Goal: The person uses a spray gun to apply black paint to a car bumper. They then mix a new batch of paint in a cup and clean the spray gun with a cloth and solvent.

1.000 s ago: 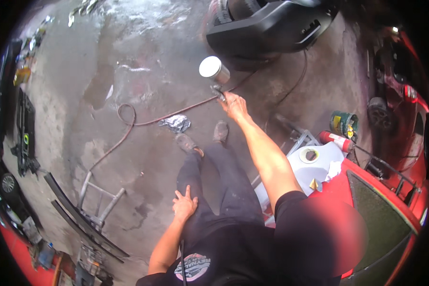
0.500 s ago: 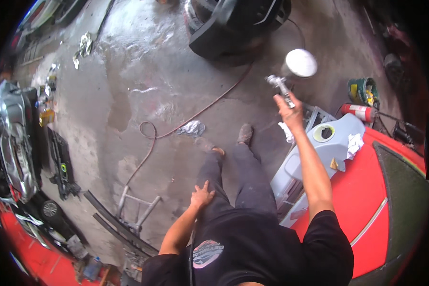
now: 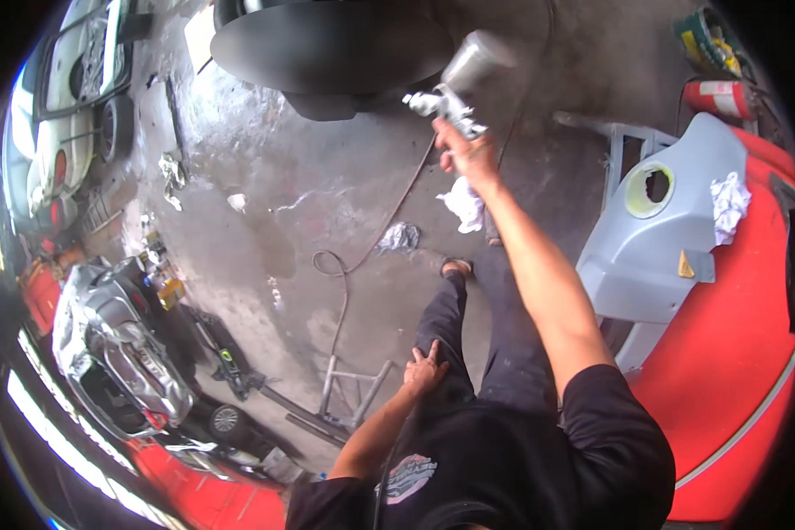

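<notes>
1. Now our right hand (image 3: 470,161) has its grip closed round the silvery metal spray gun (image 3: 451,111), which is held up above the grey concrete floor (image 3: 362,155).
2. Just changed: the blurred silvery cylindrical cup (image 3: 479,60) shows its side instead of its round white top. We read that as the gun being re-angled; its nozzle end points left, and we see no spray.
3. Versus half a second ago: our view has swung, and the gun sits higher and further left in frame, near the blurred black car part (image 3: 331,57); we can't tell the gap in depth. The smooth grey moulded panel with a round hole (image 3: 664,252) now appears further right.
4. Unchanged: our left hand (image 3: 425,367) rests, fingers spread, on the dark left trouser leg (image 3: 446,327), nothing visible in it.
</notes>
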Available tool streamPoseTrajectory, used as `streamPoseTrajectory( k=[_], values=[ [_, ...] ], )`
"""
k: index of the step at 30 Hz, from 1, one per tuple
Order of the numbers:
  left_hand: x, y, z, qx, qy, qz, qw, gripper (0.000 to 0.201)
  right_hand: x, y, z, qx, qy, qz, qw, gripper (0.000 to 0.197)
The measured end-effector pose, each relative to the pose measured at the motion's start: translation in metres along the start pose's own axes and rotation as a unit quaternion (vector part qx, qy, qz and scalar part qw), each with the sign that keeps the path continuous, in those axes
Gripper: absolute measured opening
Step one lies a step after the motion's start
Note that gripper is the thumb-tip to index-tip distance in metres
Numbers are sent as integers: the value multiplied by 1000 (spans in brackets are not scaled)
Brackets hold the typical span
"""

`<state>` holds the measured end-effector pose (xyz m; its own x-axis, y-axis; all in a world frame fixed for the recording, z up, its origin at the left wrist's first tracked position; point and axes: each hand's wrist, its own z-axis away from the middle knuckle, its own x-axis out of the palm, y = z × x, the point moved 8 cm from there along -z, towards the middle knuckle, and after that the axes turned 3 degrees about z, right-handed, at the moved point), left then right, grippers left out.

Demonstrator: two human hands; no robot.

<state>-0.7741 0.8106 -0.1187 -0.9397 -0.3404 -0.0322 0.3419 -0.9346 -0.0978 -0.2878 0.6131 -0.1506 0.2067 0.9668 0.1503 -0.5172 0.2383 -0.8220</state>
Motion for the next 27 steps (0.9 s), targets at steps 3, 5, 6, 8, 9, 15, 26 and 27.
streamPoseTrajectory(
  k=[3,5,6,8,9,15,26,27],
  values=[
    [1,5,-6,-6,11,-36,999,82,25,87,-19,60,-27,32,997,33],
    [2,4,-13,-17,16,-58,998,82,28,131,-38,87,-23,102,991,43],
    [6,3,-16,-24,18,-63,998,82,27,142,-41,83,-14,127,988,45],
    [8,8,-21,-26,13,-68,997,81,22,147,-48,67,9,181,981,49],
    [12,11,-20,-25,10,-69,997,81,22,135,-43,108,-44,154,981,48],
    [10,10,-27,0,-3,-82,997,83,-21,-18,-19,47,-62,-17,997,35],
    [15,17,-22,-9,-11,-56,998,83,-54,-132,16,-131,-9,-74,989,24],
    [16,16,-21,-9,-6,-54,998,83,-47,-111,21,-129,-14,-37,991,27]
  ],
)
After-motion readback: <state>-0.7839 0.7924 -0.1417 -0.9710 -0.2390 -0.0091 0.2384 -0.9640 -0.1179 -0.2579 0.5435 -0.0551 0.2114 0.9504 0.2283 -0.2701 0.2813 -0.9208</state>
